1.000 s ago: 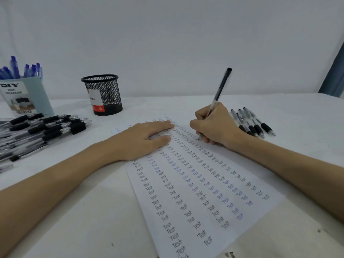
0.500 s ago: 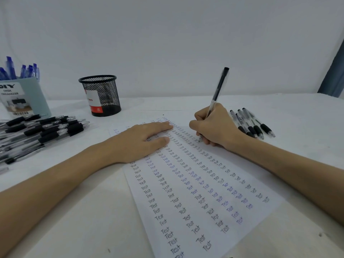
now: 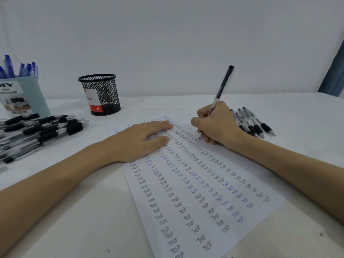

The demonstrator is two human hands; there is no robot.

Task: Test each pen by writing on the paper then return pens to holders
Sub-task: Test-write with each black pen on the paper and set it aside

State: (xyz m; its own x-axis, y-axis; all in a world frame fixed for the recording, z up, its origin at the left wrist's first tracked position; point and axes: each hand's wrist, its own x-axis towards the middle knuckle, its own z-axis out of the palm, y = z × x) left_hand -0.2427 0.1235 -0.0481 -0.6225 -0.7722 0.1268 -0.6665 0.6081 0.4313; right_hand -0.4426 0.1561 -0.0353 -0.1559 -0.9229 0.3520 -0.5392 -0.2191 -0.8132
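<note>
A white sheet of paper [image 3: 195,198] covered in columns of the word "Test" lies slanted on the table. My right hand [image 3: 217,125] grips a black pen [image 3: 222,88], its tip touching the paper near the sheet's far right edge. My left hand [image 3: 141,140] rests flat on the upper left part of the sheet, fingers straight. A black mesh pen holder [image 3: 100,94] stands behind the paper at the left. A light blue desk organizer [image 3: 35,94] at the far left holds several blue pens [image 3: 20,68].
A heap of several black-grip pens [image 3: 42,129] lies on the table at the left. Several more black pens [image 3: 251,121] lie in a row just right of my right hand. A white wall closes the back; a blue curtain [image 3: 333,71] hangs at the right edge.
My right hand and the pen tip have shifted slightly while writing; the pen's top leans a little differently. The left hand stays flat on the paper.
</note>
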